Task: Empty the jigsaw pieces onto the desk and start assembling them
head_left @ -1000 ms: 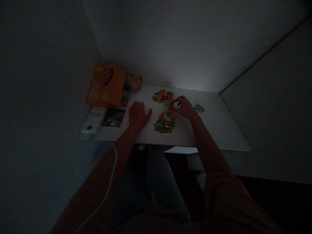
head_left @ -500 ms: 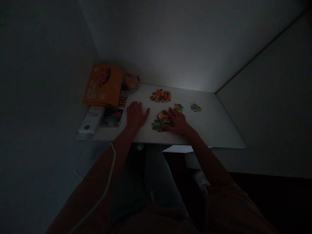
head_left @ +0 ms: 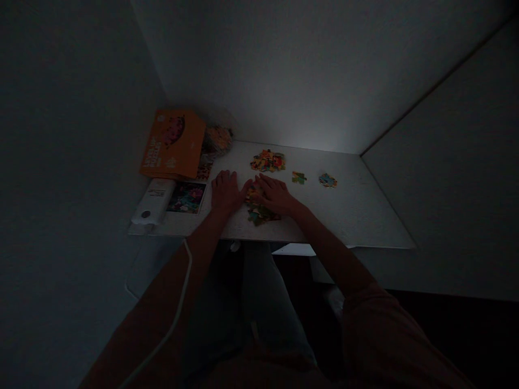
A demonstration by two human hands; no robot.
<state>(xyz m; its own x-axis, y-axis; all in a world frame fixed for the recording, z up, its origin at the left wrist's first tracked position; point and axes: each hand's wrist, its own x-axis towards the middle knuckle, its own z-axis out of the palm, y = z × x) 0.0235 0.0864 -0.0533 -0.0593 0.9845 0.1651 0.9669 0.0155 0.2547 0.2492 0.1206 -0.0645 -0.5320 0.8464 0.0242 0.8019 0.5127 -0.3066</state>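
Observation:
Under and beside my right hand (head_left: 278, 197) is a near pile of colourful jigsaw pieces (head_left: 259, 212); the hand lies over it with its fingers stretched out, hiding part of it. My left hand (head_left: 225, 193) rests flat on the white table, its fingers spread and its thumb reaching toward the pile's left edge. Whether the thumb touches the pieces is hard to see in the dim light. Farther back lies another heap of puzzle pieces (head_left: 268, 160). A green puzzle piece (head_left: 299, 178) sits alone to the right, and a small blue cluster of pieces (head_left: 327, 180) beyond it.
An orange puzzle box (head_left: 174, 143) leans at the table's left, with a clear bag of pieces (head_left: 219, 139) behind it. In front are a white device (head_left: 152, 202) and a dark picture card (head_left: 186, 197). A white cable (head_left: 182, 292) hangs across my left arm. Walls bound the table (head_left: 357, 216).
My right hand has slid left, and the near pile has shifted left with it, toward my left thumb. The green piece is now fully uncovered. My left hand stays about where it was.

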